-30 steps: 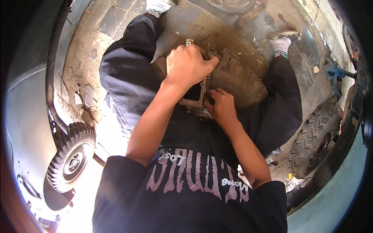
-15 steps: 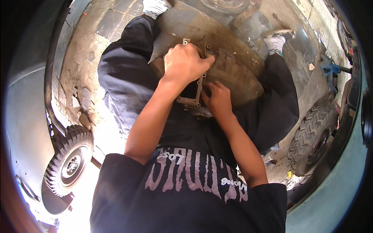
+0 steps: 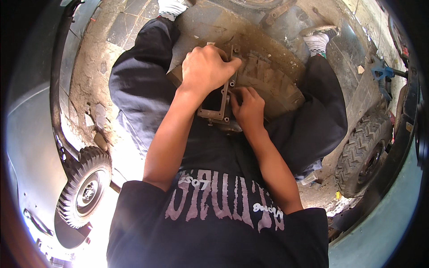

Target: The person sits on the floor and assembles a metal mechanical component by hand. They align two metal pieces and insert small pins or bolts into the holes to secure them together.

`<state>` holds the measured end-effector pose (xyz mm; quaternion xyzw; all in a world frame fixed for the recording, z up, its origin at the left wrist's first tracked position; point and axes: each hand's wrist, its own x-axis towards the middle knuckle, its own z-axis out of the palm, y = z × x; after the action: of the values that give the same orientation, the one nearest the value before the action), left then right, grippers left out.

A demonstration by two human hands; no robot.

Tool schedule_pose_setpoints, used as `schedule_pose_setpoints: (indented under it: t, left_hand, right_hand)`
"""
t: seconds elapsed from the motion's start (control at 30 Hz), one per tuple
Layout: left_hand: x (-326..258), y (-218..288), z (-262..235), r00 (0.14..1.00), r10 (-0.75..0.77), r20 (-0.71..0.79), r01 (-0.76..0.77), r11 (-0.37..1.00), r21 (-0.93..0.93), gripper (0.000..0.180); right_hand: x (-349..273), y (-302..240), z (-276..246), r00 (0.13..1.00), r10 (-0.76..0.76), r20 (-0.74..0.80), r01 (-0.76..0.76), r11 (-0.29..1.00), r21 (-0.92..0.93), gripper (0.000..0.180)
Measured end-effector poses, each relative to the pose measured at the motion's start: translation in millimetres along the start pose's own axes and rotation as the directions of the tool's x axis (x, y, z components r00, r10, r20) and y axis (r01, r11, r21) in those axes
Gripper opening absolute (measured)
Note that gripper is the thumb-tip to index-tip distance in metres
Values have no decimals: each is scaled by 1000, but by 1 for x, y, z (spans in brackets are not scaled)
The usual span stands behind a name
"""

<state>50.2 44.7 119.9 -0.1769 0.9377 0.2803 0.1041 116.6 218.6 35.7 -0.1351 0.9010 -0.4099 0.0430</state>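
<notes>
Left hand (image 3: 206, 69) gripping the far end of the metal housing (image 3: 213, 115); right hand (image 3: 249, 107) curled at its right side, hold unclear; uneven pressure might tip it

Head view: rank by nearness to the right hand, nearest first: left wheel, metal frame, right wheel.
1. Metal frame: just left of the right hand.
2. Right wheel: off to the right, lower.
3. Left wheel: lower left, beyond the person's leg.
</notes>
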Motion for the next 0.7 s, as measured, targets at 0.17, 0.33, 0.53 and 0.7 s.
schedule_pose_setpoints:
  t: [0.17, 0.33, 0.53, 0.7]
  left_hand:
    - [2, 3, -2, 1000, -9, 8, 9, 1000, -10, 40]
    - [2, 3, -4, 999, -15, 32, 14, 1000, 23, 39]
    - [2, 5, -5, 998, -21, 55, 20, 1000, 10, 38]
    - [3, -1, 0, 999, -17, 48, 16, 1000, 23, 42]
  right_hand:
    - [5, 6, -4, 998, -41, 39, 42, 999, -7, 16]
    - [15, 12, -1, 999, -51, 11, 52, 997, -50, 14]
    - [19, 12, -7, 996, -45, 82, 51, 996, -72, 14]
    - [2, 6, -12, 988, -20, 152, 22, 1000, -12, 14]
